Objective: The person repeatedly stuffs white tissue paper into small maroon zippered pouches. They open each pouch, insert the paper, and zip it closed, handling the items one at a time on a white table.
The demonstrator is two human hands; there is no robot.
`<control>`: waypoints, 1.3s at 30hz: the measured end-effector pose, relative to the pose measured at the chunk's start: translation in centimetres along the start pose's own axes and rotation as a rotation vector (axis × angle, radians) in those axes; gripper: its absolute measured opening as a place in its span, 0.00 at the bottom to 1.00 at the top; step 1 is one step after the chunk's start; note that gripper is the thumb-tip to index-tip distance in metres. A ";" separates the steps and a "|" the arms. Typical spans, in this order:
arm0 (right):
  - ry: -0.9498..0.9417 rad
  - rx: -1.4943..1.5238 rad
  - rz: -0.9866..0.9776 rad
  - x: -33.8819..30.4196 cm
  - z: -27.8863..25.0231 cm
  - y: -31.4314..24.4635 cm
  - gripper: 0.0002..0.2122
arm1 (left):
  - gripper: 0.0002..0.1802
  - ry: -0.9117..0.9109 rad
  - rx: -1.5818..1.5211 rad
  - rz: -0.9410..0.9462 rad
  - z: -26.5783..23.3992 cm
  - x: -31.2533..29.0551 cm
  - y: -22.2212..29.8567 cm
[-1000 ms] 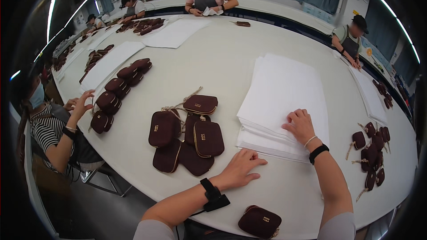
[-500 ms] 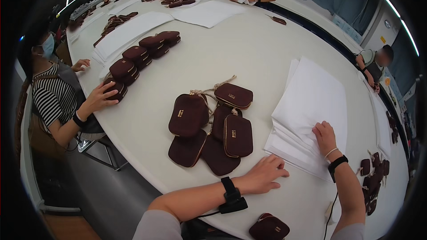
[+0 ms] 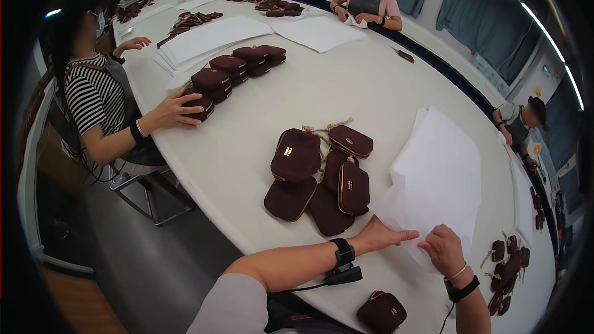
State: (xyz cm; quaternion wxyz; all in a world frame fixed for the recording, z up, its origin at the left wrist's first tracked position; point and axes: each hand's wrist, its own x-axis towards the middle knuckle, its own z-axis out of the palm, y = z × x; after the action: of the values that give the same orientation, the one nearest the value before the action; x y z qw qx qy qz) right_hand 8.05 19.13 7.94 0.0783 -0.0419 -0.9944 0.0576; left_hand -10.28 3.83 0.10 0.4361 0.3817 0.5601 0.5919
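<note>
Between the thumb and fingers of my right hand (image 3: 444, 248) is pinched the near edge of a thin white paper sheet (image 3: 436, 179), lifted off a stack. My left hand (image 3: 382, 236) is beside it at the sheet's near left corner. Its thumb stretches out toward my right hand, while the paper partly hides its other fingers. Left of the paper lies a pile of small dark maroon zip pouches (image 3: 296, 154) with gold zips and pale cords. Near the table edge in front of me sits a single maroon pouch (image 3: 382, 312).
At my left, a co-worker's hand (image 3: 179, 110) rests on a row of stacked maroon pouches (image 3: 213, 83). More paper sheets (image 3: 216, 37) lie beyond. At right are smaller pouches (image 3: 508, 272). Other people work around the white table (image 3: 328, 89). A cable (image 3: 303, 287) hangs from my left wrist device.
My right hand has drawn the sheet's near edge toward me and up. My left hand has moved right to the paper's corner. The view has shifted slightly.
</note>
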 end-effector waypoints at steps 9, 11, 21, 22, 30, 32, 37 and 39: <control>0.197 0.039 0.109 -5.5 1.5 -7.0 0.26 | 0.41 -0.177 -0.551 -0.062 3.7 -2.8 -2.3; 0.245 0.090 0.129 -7.1 2.4 -4.9 0.23 | 0.47 -0.266 -0.556 -0.042 4.2 -3.7 -1.4; 0.473 0.392 0.452 -9.1 0.4 -5.1 0.20 | 0.28 -0.342 0.483 0.282 3.8 -11.5 -1.5; 0.431 0.476 0.482 -8.6 0.4 -5.9 0.16 | 0.27 -0.325 0.465 0.227 4.0 -11.8 -1.1; -0.397 0.969 0.311 -9.5 0.7 -8.2 0.15 | 0.13 -0.131 0.377 0.055 6.5 -15.8 0.2; -0.461 1.208 0.299 -10.5 1.2 -8.1 0.18 | 0.08 -0.148 0.373 0.137 6.8 -16.8 0.0; -0.655 1.391 0.395 -11.5 2.0 -8.1 0.18 | 0.10 -0.191 0.380 0.057 6.8 -18.9 -0.3; -0.814 1.313 0.275 -10.9 1.4 -8.3 0.16 | 0.11 -0.198 0.389 0.096 6.7 -19.0 -0.4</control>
State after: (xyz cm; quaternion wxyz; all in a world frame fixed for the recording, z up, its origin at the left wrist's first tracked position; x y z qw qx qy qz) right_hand 17.88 9.77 5.88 -0.2916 -0.0854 -0.6933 0.6535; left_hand 2.28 -11.88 0.98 0.3784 0.5410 0.5995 0.4525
